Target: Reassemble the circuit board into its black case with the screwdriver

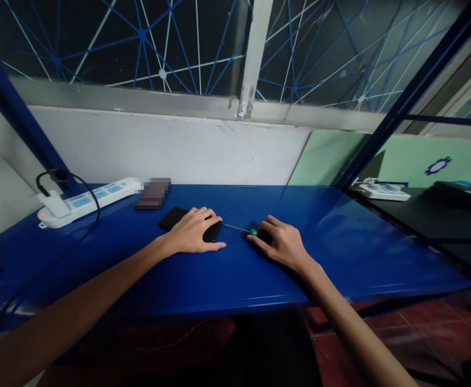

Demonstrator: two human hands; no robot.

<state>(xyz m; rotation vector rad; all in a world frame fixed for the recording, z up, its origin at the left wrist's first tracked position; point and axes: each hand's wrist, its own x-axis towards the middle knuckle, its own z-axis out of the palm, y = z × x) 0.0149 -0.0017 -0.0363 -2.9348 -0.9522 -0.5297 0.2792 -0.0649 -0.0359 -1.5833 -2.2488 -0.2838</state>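
My left hand (pixel 195 232) lies flat on a black phone (pixel 173 217) on the blue table (pixel 340 252), fingers spread over its right end. My right hand (pixel 281 243) is closed on a small screwdriver (pixel 243 229) with a green collar and black handle. Its thin metal shaft points left toward the phone's right end under my left fingers.
A white power strip (pixel 86 201) with a plugged-in adapter and black cable lies at the back left. A dark flat object (pixel 153 193) rests beside it. A second dark table with a white device (pixel 382 191) stands to the right. White wall and window behind.
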